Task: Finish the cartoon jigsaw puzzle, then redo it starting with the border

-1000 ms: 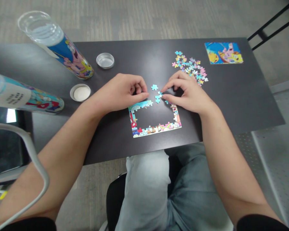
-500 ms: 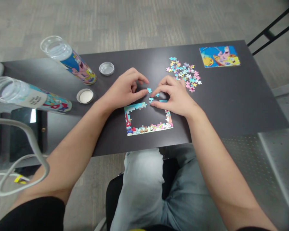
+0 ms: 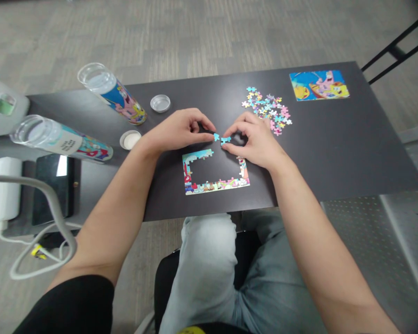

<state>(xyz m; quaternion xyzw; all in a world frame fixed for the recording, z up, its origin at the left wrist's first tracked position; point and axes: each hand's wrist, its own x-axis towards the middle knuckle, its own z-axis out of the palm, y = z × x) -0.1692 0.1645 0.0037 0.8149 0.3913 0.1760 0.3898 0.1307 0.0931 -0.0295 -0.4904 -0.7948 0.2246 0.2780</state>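
My left hand, with thumb and index finger pinched together, grips a small light-blue puzzle piece. Facing it, my right hand has thumb and forefinger closed on blue puzzle pieces that look joined; the fingers partly hide them. A narrow gap separates what the two hands hold. Just below lies a partly joined puzzle border, with an opening along its top edge toward the right. Beyond my right hand is a loose heap of puzzle pieces, its near side partly covered by that hand.
Two clear tubes with cartoon prints, one farther and one nearer, are at the left beside two round lids. A cartoon picture card lies at the back right. A black phone-like device and white cable are at left.
My hands have drawn up slightly from the border. The blue piece at its top right no longer shows there, and the right fingers now pinch blue pieces together. The view has shifted slightly left.
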